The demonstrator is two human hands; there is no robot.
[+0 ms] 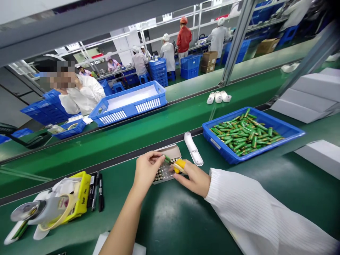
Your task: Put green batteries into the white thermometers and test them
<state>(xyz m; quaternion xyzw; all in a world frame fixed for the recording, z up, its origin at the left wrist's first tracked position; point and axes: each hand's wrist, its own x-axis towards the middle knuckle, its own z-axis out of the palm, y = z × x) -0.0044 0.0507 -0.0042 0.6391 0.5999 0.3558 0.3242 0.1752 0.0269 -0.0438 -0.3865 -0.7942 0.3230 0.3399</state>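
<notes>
My left hand pinches a green battery between thumb and fingertips, above a small open box. Metallic battery ends stand in rows inside the box, partly covered by my hands. On the box's right side is my right hand, with yellow covers on some fingers. Its fingertips are closed together over the box's right part; what they hold, if anything, is hidden and blurred. Just behind the right hand lies a white elongated plastic casing.
A blue tray heaped with green batteries stands at right. White boxes are stacked beyond it. At left are a cluttered yellow basket and marker pens. A green conveyor belt runs behind; a co-worker sits across it.
</notes>
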